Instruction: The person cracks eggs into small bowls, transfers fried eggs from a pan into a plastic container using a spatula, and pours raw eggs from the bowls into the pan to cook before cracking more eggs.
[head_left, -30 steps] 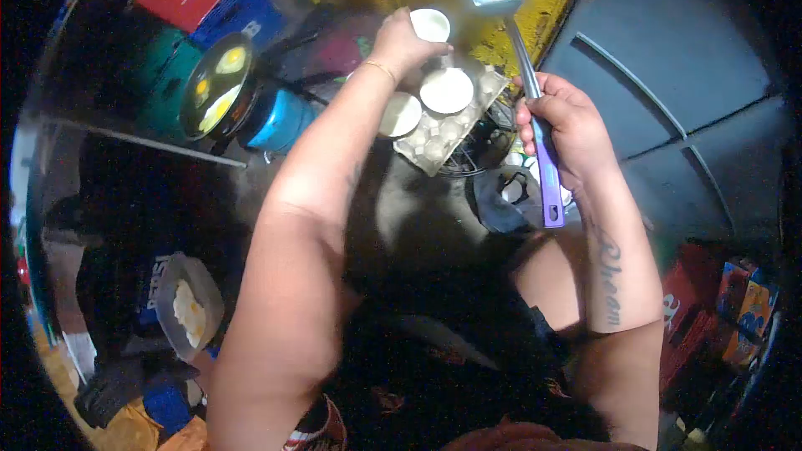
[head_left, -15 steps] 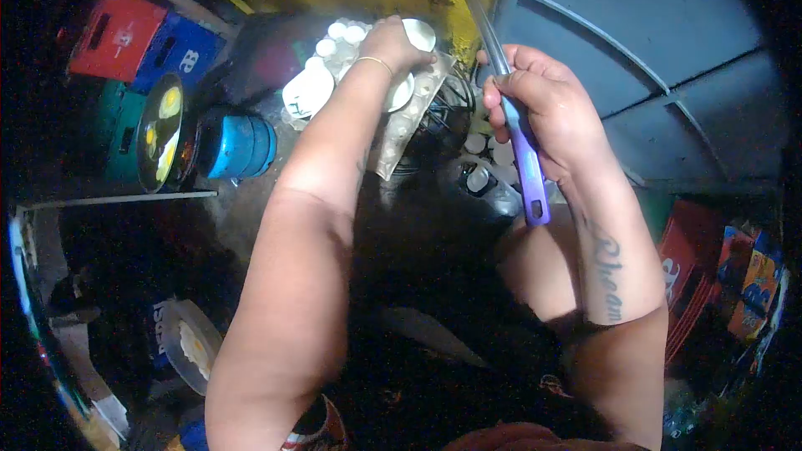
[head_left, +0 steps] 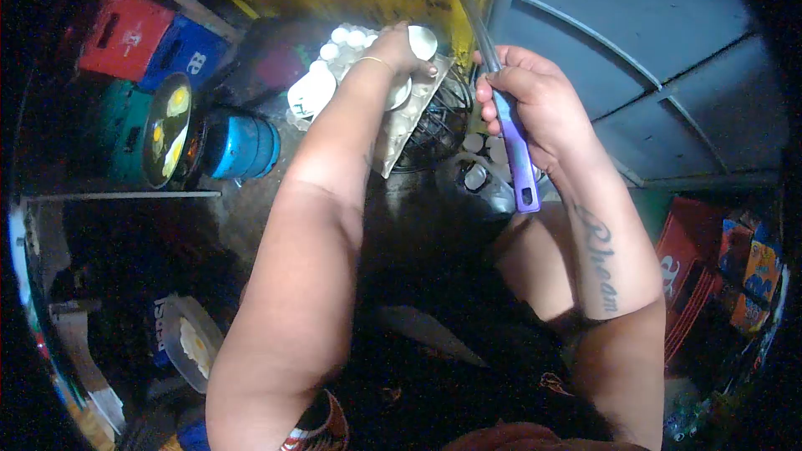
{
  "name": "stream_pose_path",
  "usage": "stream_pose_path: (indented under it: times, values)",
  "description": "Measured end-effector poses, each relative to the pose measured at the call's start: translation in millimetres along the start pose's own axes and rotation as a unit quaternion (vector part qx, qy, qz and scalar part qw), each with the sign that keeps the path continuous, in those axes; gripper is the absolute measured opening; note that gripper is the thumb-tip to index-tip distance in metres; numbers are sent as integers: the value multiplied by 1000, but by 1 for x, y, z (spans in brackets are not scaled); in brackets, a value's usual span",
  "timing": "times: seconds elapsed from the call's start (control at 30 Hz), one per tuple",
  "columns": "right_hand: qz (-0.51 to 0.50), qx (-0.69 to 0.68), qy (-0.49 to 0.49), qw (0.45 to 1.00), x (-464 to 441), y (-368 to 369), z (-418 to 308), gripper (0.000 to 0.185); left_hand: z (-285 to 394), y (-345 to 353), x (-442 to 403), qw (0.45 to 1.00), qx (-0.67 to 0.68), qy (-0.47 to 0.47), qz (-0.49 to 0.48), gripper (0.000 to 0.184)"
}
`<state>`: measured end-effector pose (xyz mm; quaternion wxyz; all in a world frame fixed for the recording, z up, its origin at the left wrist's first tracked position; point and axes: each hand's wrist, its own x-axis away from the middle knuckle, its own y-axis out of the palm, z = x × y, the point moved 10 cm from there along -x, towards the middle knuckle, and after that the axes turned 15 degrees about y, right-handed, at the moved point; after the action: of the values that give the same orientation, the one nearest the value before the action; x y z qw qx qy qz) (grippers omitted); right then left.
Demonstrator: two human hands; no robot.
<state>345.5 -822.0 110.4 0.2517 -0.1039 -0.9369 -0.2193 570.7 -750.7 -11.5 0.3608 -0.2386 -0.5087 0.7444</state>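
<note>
My left hand (head_left: 393, 50) reaches over a grey egg tray (head_left: 409, 129), its fingers curled beside a white, round, cup-like thing (head_left: 423, 43). The fingertips are hidden, so what they hold cannot be made out. White eggs (head_left: 341, 40) sit on the tray's far left side. A white container with green marks (head_left: 312, 92) stands left of my wrist, and another white bowl (head_left: 401, 93) shows partly beneath it. My right hand (head_left: 535, 96) is wrapped round the purple handle of a turner (head_left: 520, 154), its metal blade raised up and away from me.
On the left, a frying pan (head_left: 170, 129) with several eggs in it stands beside a blue gas canister (head_left: 244, 146). Red (head_left: 125, 33) and blue crates (head_left: 185, 52) are stacked behind. A plastic tub (head_left: 194, 342) holding fried egg lies lower left. A black burner grate (head_left: 434, 121) is beside the tray.
The view has shifted slightly. Both hands keep about the same places: the left over the tray, the right holding the turner, which has tilted a little.
</note>
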Motion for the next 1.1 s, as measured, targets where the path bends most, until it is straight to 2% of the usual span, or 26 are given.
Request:
stream_pose_path:
  times: [0.07, 0.17, 0.2, 0.3, 0.37, 0.4, 0.43, 0.47, 0.5, 0.57, 0.67, 0.77, 0.83, 0.87, 0.93, 0.97, 1.03, 1.07, 1.1]
  values:
    - [0, -2, -5, 1000, -5, -1, 0, 20, -3, -14, 5, 997, -7, 25, 66, 107]
    - [22, 26, -3, 999, -13, 2, 1, 19, 10, -70, 46, 991, 48, -3, 126, 98]
    - [-2, 14, 0, 1000, -18, 6, 5, 19, 10, -86, 67, 980, 60, 18, 186, 79]
    - [-59, 12, 29, 998, -28, 30, 19, 19, 3, -105, 138, 966, 168, -16, 196, 65]
    - [-87, 9, 50, 995, -38, 44, 34, 17, 1, -97, 185, 961, 194, -57, 190, 46]
    - [-99, 15, 56, 993, -44, 54, 43, 16, 21, -98, 204, 957, 218, -3, 192, 37]
    - [-111, 23, 62, 992, -47, 67, 50, 16, 22, -76, 222, 936, 314, -45, 154, 34]
    - [-117, 17, 54, 992, -43, 83, 54, 12, 42, -75, 238, 925, 346, -51, 146, 36]
    - [-126, 10, 67, 990, -54, 91, 70, 11, 42, -53, 248, 873, 456, -41, 170, 37]
    - [-155, 21, 86, 984, -48, 118, 86, 13, 75, -44, 266, 761, 628, -44, 158, 36]
    - [-158, 18, 98, 982, -41, 146, 109, 18, 63, -48, 290, 755, 611, -77, 224, 32]
    - [-149, 31, 107, 983, -38, 165, 128, 20, 42, -59, 315, 780, 573, -136, 210, 29]
    - [-121, 97, 77, 985, -49, 168, 137, 25, 42, -80, 332, 812, 521, -114, 238, 30]
    - [-119, 173, 7, 978, -58, 171, 131, 25, 36, -85, 339, 832, 486, -98, 250, 30]
    - [-114, 319, -131, 932, -74, 179, 113, 27, 19, -94, 350, 877, 379, -79, 285, 33]
    - [-53, 404, -204, 890, -74, 178, 95, 34, 15, -101, 353, 869, 388, -78, 298, 34]
    - [30, 520, -257, 814, -90, 171, 66, 38, 9, -113, 362, 851, 406, -83, 323, 37]
    - [60, 562, -242, 788, -115, 162, 56, 38, -4, -114, 363, 848, 393, -55, 351, 42]
    - [90, 603, -226, 759, -138, 155, 48, 39, -11, -114, 368, 854, 392, -72, 335, 44]
